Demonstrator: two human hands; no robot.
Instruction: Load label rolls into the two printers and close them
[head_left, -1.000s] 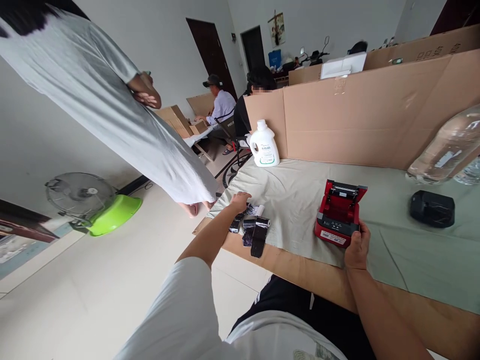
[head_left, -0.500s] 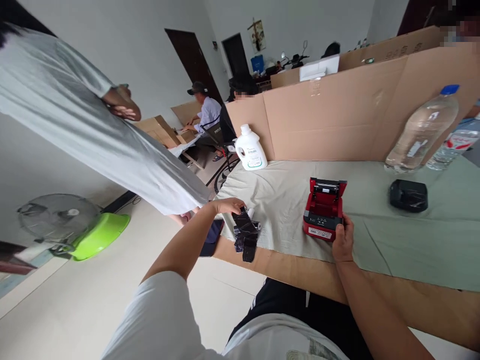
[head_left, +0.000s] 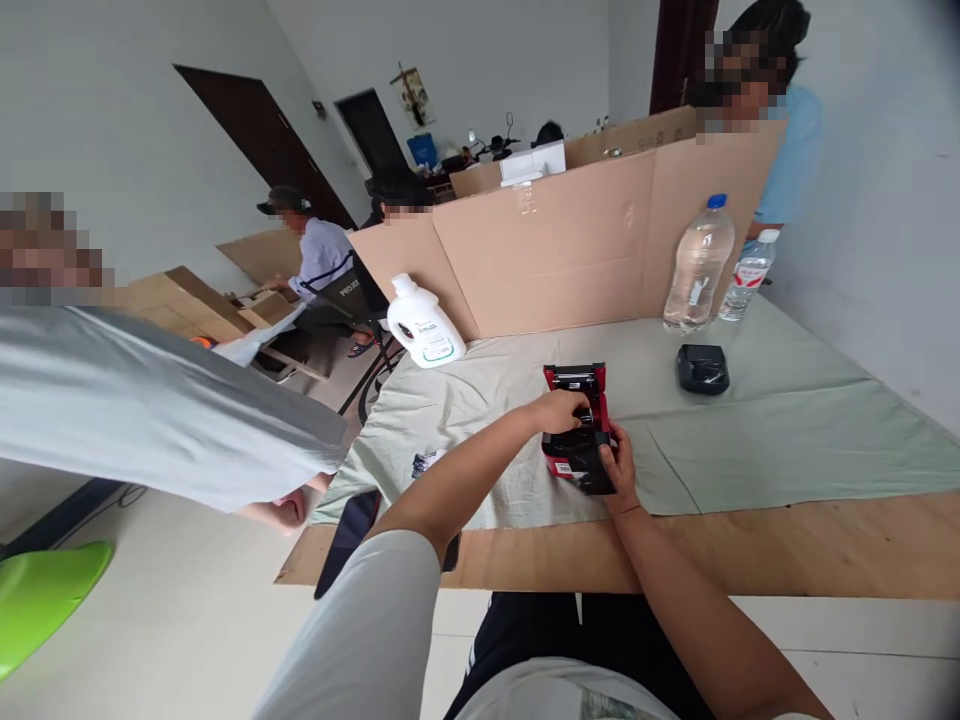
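Note:
A small red and black label printer (head_left: 551, 447) stands on the cloth in front of me, its lid raised at the back. My left hand (head_left: 561, 410) reaches into the open top, fingers closed around a black label roll. From there a shiny black strip (head_left: 592, 470) hangs over the printer's front. The roll itself is mostly hidden by the fingers and the printer walls. My right hand (head_left: 621, 470) grips the front right corner of the printer, thumb against the strip. Other dark rolls (head_left: 424, 463) lie to the left, partly behind my left forearm.
A white jug (head_left: 427, 325) stands at the back left before a cardboard screen (head_left: 555, 260). Toward the back right are a large bottle (head_left: 699, 265), a smaller bottle (head_left: 748, 275) and a black device (head_left: 703, 369). A dark phone-like slab (head_left: 349, 540) lies at the left edge. A person in grey (head_left: 150, 400) stands left.
My left hand has moved right from the dark rolls into the open printer, bringing a black label roll. My right hand stays on the printer's corner. The view has turned right.

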